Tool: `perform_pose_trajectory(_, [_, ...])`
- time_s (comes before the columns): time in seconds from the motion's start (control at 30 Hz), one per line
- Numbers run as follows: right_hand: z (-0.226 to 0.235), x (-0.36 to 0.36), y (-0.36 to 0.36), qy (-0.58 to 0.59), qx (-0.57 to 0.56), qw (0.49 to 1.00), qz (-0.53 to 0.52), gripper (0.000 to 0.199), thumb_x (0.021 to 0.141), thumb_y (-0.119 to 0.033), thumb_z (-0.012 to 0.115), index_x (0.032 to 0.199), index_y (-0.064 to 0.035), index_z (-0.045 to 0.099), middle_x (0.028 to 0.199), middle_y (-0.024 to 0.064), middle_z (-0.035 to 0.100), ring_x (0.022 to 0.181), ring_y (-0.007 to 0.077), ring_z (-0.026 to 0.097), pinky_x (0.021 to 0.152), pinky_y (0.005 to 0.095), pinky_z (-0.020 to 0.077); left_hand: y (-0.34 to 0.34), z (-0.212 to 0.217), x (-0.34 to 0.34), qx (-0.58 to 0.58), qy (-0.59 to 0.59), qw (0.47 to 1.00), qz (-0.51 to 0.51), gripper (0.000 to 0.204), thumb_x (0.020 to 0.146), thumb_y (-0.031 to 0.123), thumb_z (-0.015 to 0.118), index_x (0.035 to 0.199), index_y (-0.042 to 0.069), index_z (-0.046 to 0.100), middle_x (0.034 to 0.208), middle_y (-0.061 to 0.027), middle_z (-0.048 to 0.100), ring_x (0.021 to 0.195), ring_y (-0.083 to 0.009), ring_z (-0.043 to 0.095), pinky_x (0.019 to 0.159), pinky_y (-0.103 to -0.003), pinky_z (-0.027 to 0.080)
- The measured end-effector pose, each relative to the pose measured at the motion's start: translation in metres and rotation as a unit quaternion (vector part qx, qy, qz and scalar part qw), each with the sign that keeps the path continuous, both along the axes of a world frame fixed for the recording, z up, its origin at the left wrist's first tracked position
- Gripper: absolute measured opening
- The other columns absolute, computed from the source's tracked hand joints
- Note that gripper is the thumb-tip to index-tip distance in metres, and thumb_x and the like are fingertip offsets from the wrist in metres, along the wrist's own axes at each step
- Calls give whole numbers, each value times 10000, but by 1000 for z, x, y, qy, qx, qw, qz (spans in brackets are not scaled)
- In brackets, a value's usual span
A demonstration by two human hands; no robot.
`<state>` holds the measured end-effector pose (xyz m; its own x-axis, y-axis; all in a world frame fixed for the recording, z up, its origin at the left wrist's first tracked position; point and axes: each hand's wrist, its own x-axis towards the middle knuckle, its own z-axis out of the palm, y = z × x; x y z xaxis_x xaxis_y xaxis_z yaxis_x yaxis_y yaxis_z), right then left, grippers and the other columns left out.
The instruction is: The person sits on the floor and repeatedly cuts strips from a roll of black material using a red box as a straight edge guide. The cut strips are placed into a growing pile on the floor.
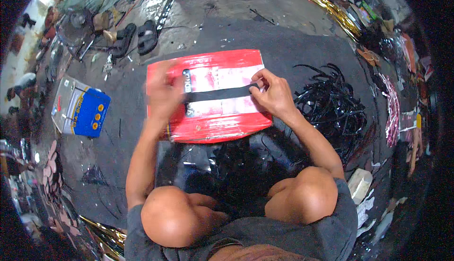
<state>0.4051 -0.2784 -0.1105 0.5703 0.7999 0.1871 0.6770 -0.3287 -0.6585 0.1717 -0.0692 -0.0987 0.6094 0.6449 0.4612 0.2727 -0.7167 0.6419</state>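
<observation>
A dark, stained concrete floor (265, 29) strewn with black sandals (136, 38), a blue-and-white box (81, 108) and scraps.

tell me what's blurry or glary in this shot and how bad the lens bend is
Head view: the left hand is smeared by motion blur, while the right hand looks sharp; white glare washes out the middle of the red board around the black strip; fisheye bend curves the floor toward a black rim; the far upper left is overexposed.
</observation>
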Motion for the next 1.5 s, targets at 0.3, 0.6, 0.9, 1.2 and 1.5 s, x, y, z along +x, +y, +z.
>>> perform_pose_trajectory(0.3, [-5, 7, -9, -90, 48, 994, 44, 171, 829, -172, 719, 975, -86, 694, 880, 122, 691, 780, 346, 688, 706, 443, 556, -83, -45, 116, -103, -5, 971, -216, 262, 835, 105, 729, 1085, 38, 685, 1005, -134, 675, 921, -288, 682, 826, -376, 551])
perform_pose_trajectory(0.6, [-3, 24, -24, -167, 62, 977, 117, 166, 851, -215, 749, 974, -104, 744, 953, 75, 623, 800, 281, 689, 695, 402, 565, -90, -61, 116, -11, -44, 981, -187, 132, 852, 122, 739, 955, 43, 717, 960, -98, 668, 864, -268, 682, 754, -360, 563])
perform_pose_trajectory(0.9, [-3, 36, -28, -85, 68, 983, 146, 237, 786, -158, 812, 1009, -86, 775, 970, 92, 587, 895, 258, 640, 764, 363, 529, -83, -61, 116, -87, -67, 972, -210, 198, 777, 139, 809, 934, 50, 727, 916, -91, 658, 851, -264, 669, 761, -356, 546])
perform_pose_trajectory(1.2, [-17, 20, -22, 21, 86, 996, 34, 163, 793, -97, 797, 951, -57, 783, 845, 50, 576, 785, 161, 586, 665, 295, 476, -82, -64, 115, -114, -72, 972, -195, 112, 819, 153, 757, 875, 58, 738, 890, -97, 669, 860, -274, 672, 768, -378, 540])
perform_pose_trajectory(1.5, [-44, 14, -10, 146, 178, 971, -56, 237, 785, -28, 738, 990, -59, 624, 716, -60, 482, 649, 50, 433, 573, 226, 363, -81, -55, 123, -44, -6, 986, -159, 87, 794, 168, 715, 799, 83, 728, 844, -105, 655, 805, -315, 675, 717, -428, 543])
